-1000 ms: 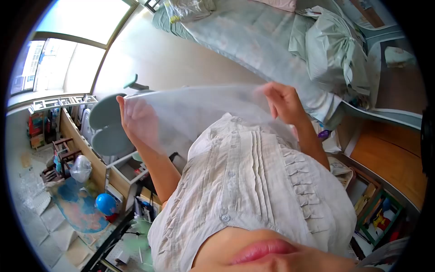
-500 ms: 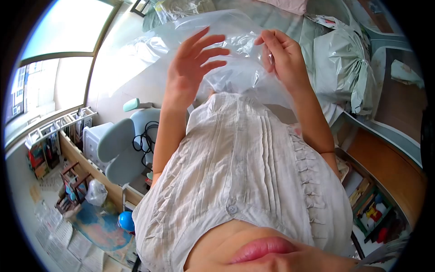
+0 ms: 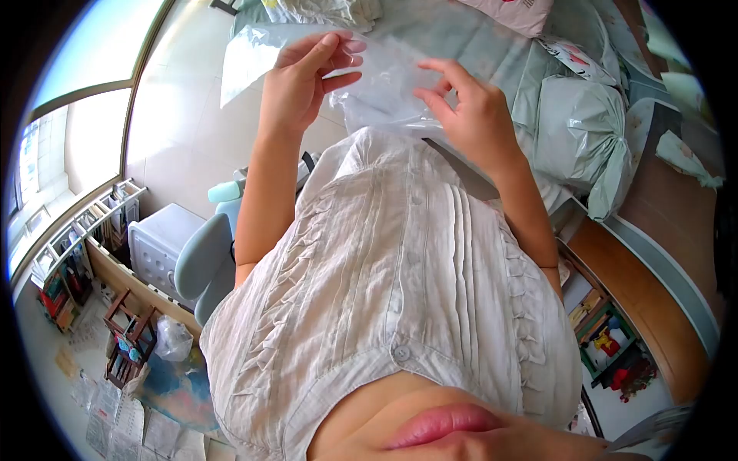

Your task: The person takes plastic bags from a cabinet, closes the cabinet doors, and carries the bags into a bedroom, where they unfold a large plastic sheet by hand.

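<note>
A clear plastic bag (image 3: pixel 380 88) stretches in front of me above the lap of my white blouse, its left part fanning out past my left hand. My left hand (image 3: pixel 304 81) is closed on the bag's upper edge, thumb and fingers bent around the thin film. On the other side, my right hand (image 3: pixel 473 111) is close to the bag's right part. Its thumb and forefinger are apart, with no film visible between them. The remaining fingers of that hand curl out of sight behind it.
A bed with a pale green cover (image 3: pixel 430 31) lies ahead, with a full, tied plastic bag (image 3: pixel 580 127) on its right. A blue-grey chair (image 3: pixel 201 257) and a white plastic box (image 3: pixel 165 238) stand left. Shelves (image 3: pixel 615 338) are at right, and a cluttered desk (image 3: pixel 181 392) is lower left.
The bag has dropped lower and its wide-spread film has been gathered in. My left hand has moved left and closed on it. My right hand's thumb and forefinger have parted.
</note>
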A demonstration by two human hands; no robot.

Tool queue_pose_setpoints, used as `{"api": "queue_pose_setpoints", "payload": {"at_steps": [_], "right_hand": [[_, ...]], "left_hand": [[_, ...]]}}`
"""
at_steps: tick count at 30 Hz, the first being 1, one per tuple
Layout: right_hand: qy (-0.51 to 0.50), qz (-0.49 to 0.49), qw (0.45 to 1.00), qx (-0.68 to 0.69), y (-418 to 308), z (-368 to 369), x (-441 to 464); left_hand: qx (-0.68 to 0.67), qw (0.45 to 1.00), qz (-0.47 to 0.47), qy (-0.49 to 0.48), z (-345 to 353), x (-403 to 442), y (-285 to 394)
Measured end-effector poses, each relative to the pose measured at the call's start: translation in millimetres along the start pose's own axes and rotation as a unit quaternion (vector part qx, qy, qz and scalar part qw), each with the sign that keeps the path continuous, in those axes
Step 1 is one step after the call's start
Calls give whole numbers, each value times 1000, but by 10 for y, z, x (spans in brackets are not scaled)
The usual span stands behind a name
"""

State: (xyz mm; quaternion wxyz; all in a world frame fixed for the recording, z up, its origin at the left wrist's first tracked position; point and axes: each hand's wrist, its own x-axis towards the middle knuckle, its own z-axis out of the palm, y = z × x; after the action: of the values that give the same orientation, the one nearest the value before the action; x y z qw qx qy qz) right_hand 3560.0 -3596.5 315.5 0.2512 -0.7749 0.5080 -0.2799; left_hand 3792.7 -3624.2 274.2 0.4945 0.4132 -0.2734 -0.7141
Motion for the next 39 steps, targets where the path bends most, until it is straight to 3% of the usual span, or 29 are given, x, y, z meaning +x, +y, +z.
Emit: {"api": "queue_pose_setpoints", "payload": {"at_steps": [3, 8, 13, 16, 18, 19, 21, 23, 24, 25, 26, 27, 29, 31, 32, 33, 34, 35, 36, 37, 38, 39], "right_hand": [[-32, 7, 999, -40, 24, -2, 154], [4, -5, 999, -44, 142, 48, 248], [68, -81, 994, -40, 277, 146, 343], [25, -17, 999, 14, 201, 123, 425], [-63, 119, 983, 123, 194, 139, 461], [-58, 124, 983, 120, 191, 196, 449], [-73, 208, 934, 280, 200, 328, 473], [-104, 233, 935, 247, 220, 273, 542], [-104, 234, 941, 219, 276, 278, 548], [-106, 236, 947, 192, 352, 314, 553], [-43, 198, 969, 143, 526, 352, 546], [-39, 200, 969, 142, 678, 354, 594], [149, 270, 887, 345, 966, 315, 682], [145, 293, 855, 401, 1323, 97, 635], [137, 314, 821, 457, 1420, 3, 589], [137, 314, 821, 457, 1411, -71, 582], [143, 323, 807, 473, 1362, -180, 599], [151, 332, 792, 489, 1304, -271, 623], [163, 340, 777, 504, 1282, -313, 623], [173, 340, 777, 502, 1267, -309, 603], [126, 355, 812, 446, 1234, -282, 591], [78, 370, 841, 386, 1201, -248, 579]], "left_hand": [[6, 998, 31, 59, -105, 111, -113], [20, 989, 61, 130, 111, 266, -54], [112, 981, 102, 123, 31, 455, -115], [143, 974, 126, 123, 67, 501, -106], [165, 971, 129, 119, 103, 490, -86], [208, 967, 93, 115, 138, 456, -68], [247, 962, 66, 99, 182, 431, -57], [229, 973, 15, -31, 115, 419, -152], [228, 973, 17, -38, 95, 418, -182], [314, 947, -1, -74, 64, 419, -212], [398, 911, -20, -108, 38, 421, -223], [398, 910, -19, -112, 17, 422, -217], [558, 820, 86, -95, -45, 412, -202], [568, 805, 160, -56, -433, 529, -502], [613, 781, 110, 31, -501, 554, -533], [609, 780, 119, 86, -698, 605, -618], [595, 783, 131, 123, -943, 665, -722], [644, 747, 77, 147, -1159, 702, -770], [422, 888, 24, 184, -1443, 743, -930], [168, 965, -34, 200, -1685, 790, -1055], [-12, 981, -69, 179, -1833, 821, -1049], [-193, 963, -106, 152, -1949, 847, -1012]]}}
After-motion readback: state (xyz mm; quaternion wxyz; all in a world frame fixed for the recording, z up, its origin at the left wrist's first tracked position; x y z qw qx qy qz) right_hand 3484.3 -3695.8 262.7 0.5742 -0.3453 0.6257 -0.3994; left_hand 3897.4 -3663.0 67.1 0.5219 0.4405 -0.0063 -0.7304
